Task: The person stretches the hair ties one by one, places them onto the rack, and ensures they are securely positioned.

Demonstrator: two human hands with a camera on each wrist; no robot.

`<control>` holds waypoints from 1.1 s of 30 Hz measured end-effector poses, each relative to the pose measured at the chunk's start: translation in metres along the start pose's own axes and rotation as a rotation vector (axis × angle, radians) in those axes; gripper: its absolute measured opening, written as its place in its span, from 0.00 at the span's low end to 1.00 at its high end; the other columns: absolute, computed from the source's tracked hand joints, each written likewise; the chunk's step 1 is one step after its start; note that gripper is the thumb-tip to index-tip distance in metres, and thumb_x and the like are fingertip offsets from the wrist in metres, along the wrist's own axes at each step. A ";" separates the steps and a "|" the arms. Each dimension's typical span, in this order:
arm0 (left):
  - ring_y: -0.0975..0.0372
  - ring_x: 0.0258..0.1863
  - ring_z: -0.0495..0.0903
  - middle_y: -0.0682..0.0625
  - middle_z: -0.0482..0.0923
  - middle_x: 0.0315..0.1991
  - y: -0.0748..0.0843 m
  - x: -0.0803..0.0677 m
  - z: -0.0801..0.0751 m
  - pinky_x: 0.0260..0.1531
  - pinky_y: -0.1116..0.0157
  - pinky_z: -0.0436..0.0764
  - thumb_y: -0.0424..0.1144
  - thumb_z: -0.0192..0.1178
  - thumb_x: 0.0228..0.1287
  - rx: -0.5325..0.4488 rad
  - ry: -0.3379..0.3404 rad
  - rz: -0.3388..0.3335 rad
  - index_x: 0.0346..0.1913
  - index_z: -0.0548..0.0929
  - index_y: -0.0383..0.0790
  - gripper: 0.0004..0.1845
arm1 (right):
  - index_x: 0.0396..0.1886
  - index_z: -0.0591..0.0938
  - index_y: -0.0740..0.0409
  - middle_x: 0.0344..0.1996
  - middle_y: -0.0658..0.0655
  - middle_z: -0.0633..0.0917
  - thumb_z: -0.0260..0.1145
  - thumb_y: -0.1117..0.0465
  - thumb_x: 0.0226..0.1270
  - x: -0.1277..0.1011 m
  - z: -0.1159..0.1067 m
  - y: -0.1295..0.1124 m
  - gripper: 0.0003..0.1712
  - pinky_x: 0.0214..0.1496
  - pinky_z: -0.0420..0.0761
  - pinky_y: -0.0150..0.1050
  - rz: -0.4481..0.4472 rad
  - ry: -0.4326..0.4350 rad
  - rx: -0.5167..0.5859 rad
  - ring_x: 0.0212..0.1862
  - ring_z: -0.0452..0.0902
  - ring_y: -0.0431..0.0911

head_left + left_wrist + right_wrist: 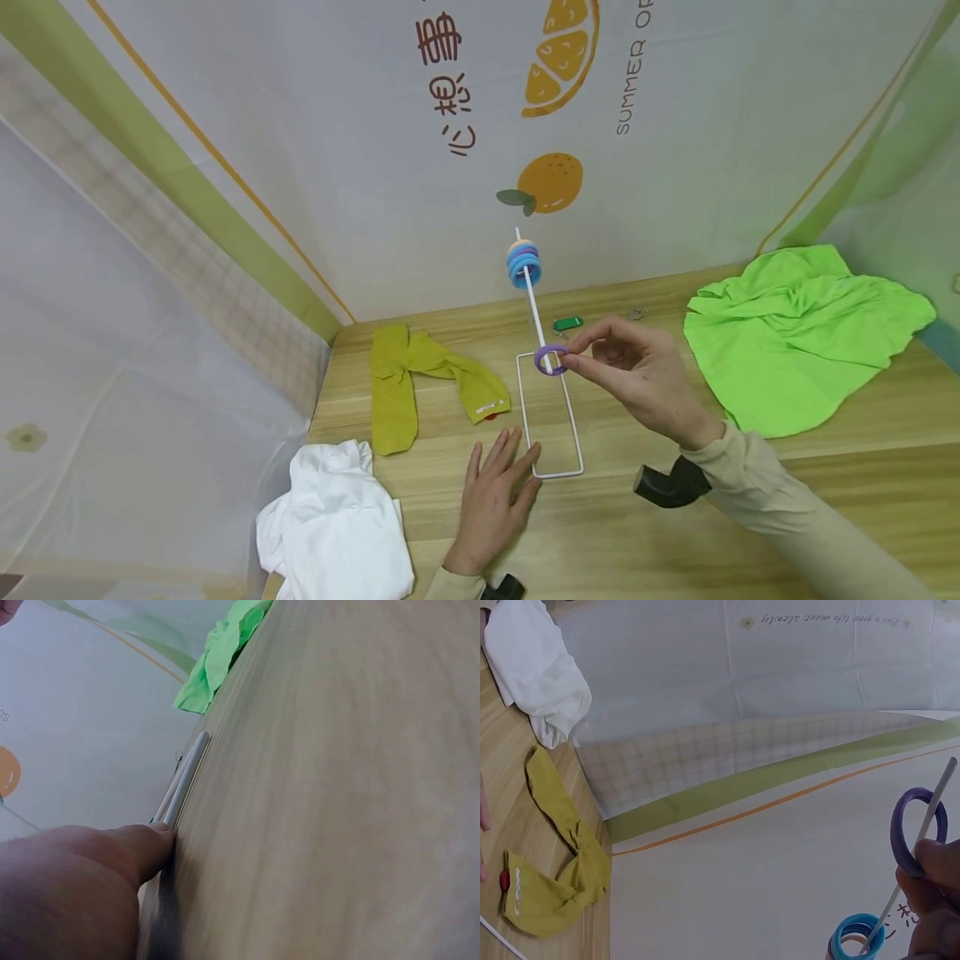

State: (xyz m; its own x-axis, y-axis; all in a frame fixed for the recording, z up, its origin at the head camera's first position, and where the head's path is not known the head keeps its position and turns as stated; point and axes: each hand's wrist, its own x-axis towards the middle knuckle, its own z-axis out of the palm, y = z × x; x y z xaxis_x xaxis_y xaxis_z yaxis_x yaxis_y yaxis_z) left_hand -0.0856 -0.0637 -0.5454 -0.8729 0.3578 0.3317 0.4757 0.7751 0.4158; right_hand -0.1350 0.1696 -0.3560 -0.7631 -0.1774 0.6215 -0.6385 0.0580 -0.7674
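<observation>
My right hand point(641, 375) pinches a purple ring point(538, 358) between thumb and index finger. The ring encircles the near end of a white rod point(534, 308), which also passes through it in the right wrist view. Farther along the rod hangs a bunch of several rings point(523, 263), mostly blue, with purple and pale orange ones among them. The rod belongs to a white wire stand, whose rectangular base point(558, 476) lies on the table. My left hand point(491, 508) rests beside that base with fingers spread, its thumb point(159, 844) touching the wire in the left wrist view.
A mustard cloth point(393, 383) and a crumpled white cloth point(337, 525) lie to the left. At the right is a bright green cloth point(795, 350). A green key tag point(568, 322) sits behind the base on the wooden table point(622, 533), before a printed curtain point(660, 192).
</observation>
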 end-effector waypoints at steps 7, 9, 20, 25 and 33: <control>0.52 0.77 0.66 0.45 0.69 0.75 0.000 0.000 0.000 0.75 0.38 0.55 0.48 0.62 0.72 -0.009 -0.018 -0.012 0.67 0.81 0.51 0.23 | 0.39 0.86 0.63 0.28 0.48 0.85 0.69 0.82 0.58 0.003 0.001 0.005 0.14 0.17 0.63 0.36 -0.008 0.018 -0.019 0.18 0.64 0.39; 0.52 0.77 0.66 0.45 0.69 0.75 0.000 0.001 -0.001 0.75 0.38 0.55 0.48 0.62 0.72 -0.011 -0.021 -0.015 0.67 0.81 0.51 0.23 | 0.39 0.86 0.62 0.29 0.48 0.86 0.70 0.81 0.58 0.005 0.002 0.006 0.14 0.17 0.64 0.35 -0.004 0.024 -0.040 0.18 0.66 0.38; 0.52 0.77 0.66 0.45 0.70 0.75 0.000 0.001 0.000 0.74 0.38 0.56 0.49 0.62 0.72 0.006 -0.006 0.000 0.67 0.81 0.51 0.23 | 0.38 0.86 0.62 0.30 0.53 0.88 0.72 0.78 0.59 0.018 0.005 0.018 0.11 0.17 0.63 0.34 0.030 0.054 -0.106 0.17 0.68 0.38; 0.52 0.77 0.66 0.44 0.70 0.74 -0.001 0.001 0.000 0.74 0.38 0.57 0.49 0.63 0.71 0.009 -0.003 0.002 0.67 0.81 0.51 0.23 | 0.37 0.86 0.63 0.31 0.54 0.89 0.71 0.77 0.60 0.026 0.008 0.024 0.09 0.17 0.64 0.33 0.036 0.059 -0.070 0.17 0.71 0.38; 0.52 0.76 0.66 0.44 0.71 0.74 0.000 0.001 -0.001 0.73 0.38 0.57 0.49 0.62 0.72 0.010 0.004 0.008 0.67 0.81 0.51 0.23 | 0.36 0.85 0.65 0.30 0.54 0.88 0.71 0.76 0.63 0.042 0.011 0.037 0.05 0.17 0.63 0.31 0.043 0.079 -0.031 0.15 0.69 0.39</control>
State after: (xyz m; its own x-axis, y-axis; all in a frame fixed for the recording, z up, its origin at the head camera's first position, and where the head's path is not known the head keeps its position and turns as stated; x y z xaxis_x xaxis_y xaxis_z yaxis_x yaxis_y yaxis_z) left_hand -0.0859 -0.0637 -0.5447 -0.8685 0.3625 0.3382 0.4819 0.7774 0.4042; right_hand -0.1893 0.1538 -0.3596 -0.7948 -0.0959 0.5993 -0.6066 0.0943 -0.7894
